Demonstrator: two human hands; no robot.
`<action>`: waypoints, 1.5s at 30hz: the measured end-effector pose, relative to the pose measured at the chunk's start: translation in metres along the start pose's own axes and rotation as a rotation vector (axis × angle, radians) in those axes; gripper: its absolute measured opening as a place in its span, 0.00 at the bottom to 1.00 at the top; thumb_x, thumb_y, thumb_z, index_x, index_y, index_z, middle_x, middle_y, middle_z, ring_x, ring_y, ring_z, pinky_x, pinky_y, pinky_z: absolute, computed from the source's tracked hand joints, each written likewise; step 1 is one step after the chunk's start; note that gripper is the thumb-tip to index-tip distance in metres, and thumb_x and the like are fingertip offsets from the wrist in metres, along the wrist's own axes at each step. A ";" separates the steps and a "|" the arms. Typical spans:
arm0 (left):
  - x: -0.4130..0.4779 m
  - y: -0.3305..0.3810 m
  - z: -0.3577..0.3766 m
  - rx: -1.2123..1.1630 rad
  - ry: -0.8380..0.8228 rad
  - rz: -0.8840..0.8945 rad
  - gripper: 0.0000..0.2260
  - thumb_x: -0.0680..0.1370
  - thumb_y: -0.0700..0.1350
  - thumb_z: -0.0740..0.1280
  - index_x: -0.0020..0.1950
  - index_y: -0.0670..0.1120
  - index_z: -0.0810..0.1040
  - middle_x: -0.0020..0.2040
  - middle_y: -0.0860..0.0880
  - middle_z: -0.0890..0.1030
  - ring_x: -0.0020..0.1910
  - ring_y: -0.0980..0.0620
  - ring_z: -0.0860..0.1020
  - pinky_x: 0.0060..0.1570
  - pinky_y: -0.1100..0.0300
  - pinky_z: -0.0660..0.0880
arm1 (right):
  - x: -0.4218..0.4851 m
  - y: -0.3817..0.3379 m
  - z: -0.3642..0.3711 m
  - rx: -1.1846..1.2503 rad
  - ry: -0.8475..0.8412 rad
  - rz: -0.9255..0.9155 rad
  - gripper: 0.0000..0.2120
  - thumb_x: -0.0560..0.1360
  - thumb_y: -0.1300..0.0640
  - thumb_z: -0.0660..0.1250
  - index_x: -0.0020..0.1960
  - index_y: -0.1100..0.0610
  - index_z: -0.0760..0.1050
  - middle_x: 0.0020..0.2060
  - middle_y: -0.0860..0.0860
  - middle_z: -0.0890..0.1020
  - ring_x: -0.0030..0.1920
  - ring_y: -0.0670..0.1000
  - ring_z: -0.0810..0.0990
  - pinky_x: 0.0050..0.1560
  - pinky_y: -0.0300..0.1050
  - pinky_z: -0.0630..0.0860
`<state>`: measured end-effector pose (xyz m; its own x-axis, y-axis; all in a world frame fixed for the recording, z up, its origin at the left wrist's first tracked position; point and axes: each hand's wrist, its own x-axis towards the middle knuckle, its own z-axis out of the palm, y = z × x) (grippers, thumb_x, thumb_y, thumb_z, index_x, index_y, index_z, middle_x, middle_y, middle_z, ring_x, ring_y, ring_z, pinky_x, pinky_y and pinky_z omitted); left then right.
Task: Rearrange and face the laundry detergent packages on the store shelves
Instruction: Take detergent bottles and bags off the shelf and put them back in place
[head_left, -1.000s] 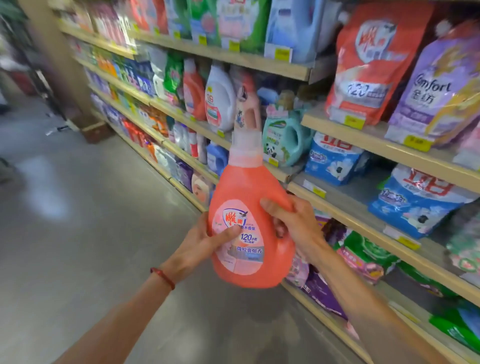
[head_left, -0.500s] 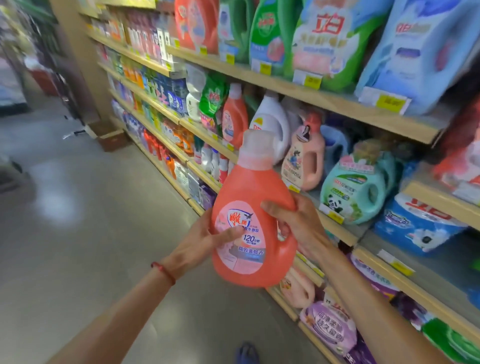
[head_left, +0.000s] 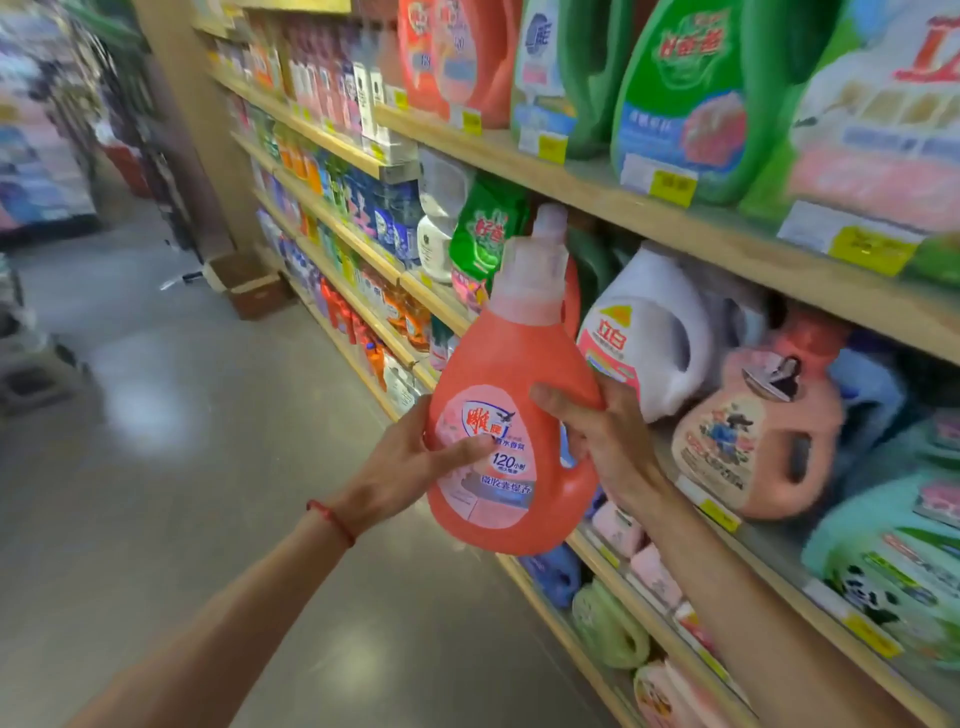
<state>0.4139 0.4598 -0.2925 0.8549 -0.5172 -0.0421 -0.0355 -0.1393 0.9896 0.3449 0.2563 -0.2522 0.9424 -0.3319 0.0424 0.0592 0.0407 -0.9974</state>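
Orange detergent bottle (head_left: 519, 374) up in the air, label facing out, just in front of a white detergent jug (head_left: 654, 332) under a wooden shelf (head_left: 623, 208), gripped by left hand (head_left: 405, 467), thumb across the label, and right hand (head_left: 597, 436) curled round its side.

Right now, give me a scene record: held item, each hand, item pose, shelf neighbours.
held item: orange detergent bottle, pale cap on
left hand: grips the bottle's left side, thumb across the label
right hand: grips the bottle's right side, thumb on its front
pose: in the air in front of the wooden shelf, neck leaning right, label toward the camera
neighbours: white jug and pink jug on the shelf to the right; green pouch behind, to the left
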 end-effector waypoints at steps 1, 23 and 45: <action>0.016 -0.002 -0.011 0.001 -0.007 0.002 0.28 0.72 0.53 0.79 0.68 0.50 0.73 0.58 0.51 0.86 0.55 0.49 0.86 0.52 0.52 0.84 | 0.017 0.002 0.008 -0.010 0.005 -0.005 0.14 0.74 0.61 0.76 0.34 0.52 0.74 0.20 0.42 0.75 0.22 0.40 0.73 0.27 0.34 0.70; 0.341 -0.039 -0.199 0.125 -0.599 -0.005 0.24 0.74 0.53 0.77 0.68 0.54 0.75 0.58 0.53 0.86 0.56 0.52 0.85 0.55 0.51 0.83 | 0.263 0.046 0.153 0.063 0.520 0.075 0.09 0.71 0.59 0.78 0.34 0.53 0.81 0.26 0.44 0.79 0.25 0.44 0.77 0.26 0.35 0.71; 0.500 -0.061 -0.207 0.208 -1.052 0.044 0.23 0.74 0.47 0.78 0.67 0.51 0.75 0.57 0.56 0.86 0.55 0.57 0.84 0.50 0.64 0.81 | 0.344 0.080 0.188 0.007 0.847 0.058 0.16 0.72 0.69 0.74 0.33 0.52 0.75 0.20 0.42 0.76 0.21 0.39 0.75 0.25 0.28 0.69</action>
<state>0.9511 0.3844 -0.3452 -0.0212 -0.9791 -0.2023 -0.2281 -0.1923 0.9545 0.7354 0.3223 -0.3062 0.3790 -0.9228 -0.0692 0.0229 0.0842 -0.9962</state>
